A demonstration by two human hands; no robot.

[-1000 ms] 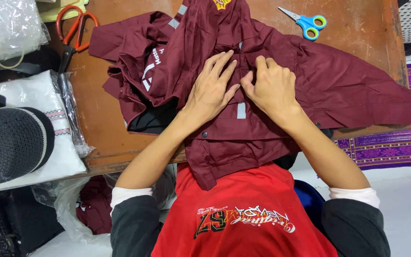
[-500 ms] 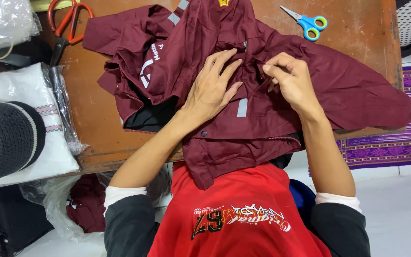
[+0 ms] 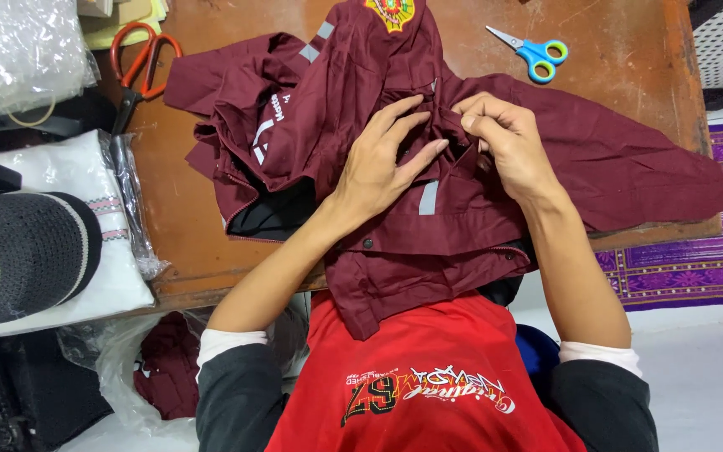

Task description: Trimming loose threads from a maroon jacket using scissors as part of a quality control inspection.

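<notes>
The jacket (image 3: pixel 462 192), maroon with grey strips, lies spread and bunched across the brown table (image 3: pixel 629 50), its hem hanging over the near edge toward the person's red shirt. At far left a clear bag (image 3: pixel 10 50) holds something pale that cannot be made out; below it a plastic sleeve (image 3: pixel 85 268) holds folded white cloth, with a black cap (image 3: pixel 18 251) resting on top. Under the table edge another clear bag (image 3: pixel 161 377) holds more maroon fabric. Orange scissors (image 3: pixel 140 63) lie on the table just beside the jacket's left sleeve. The left hand (image 3: pixel 378 163) rests flat on the jacket's middle, fingers spread and open, pressing the cloth down rather than gripping it. The right hand (image 3: pixel 504 142) is closed in a pinch on a fold of the jacket just beside the left fingertips. The work seems to be handling a small spot on the front; it would go best with the left palm keeping the layers taut while the right pinches only the top layer, so the fabric beneath does not bunch. Blue scissors (image 3: pixel 533 54) lie at upper right, well apart from both hands.
</notes>
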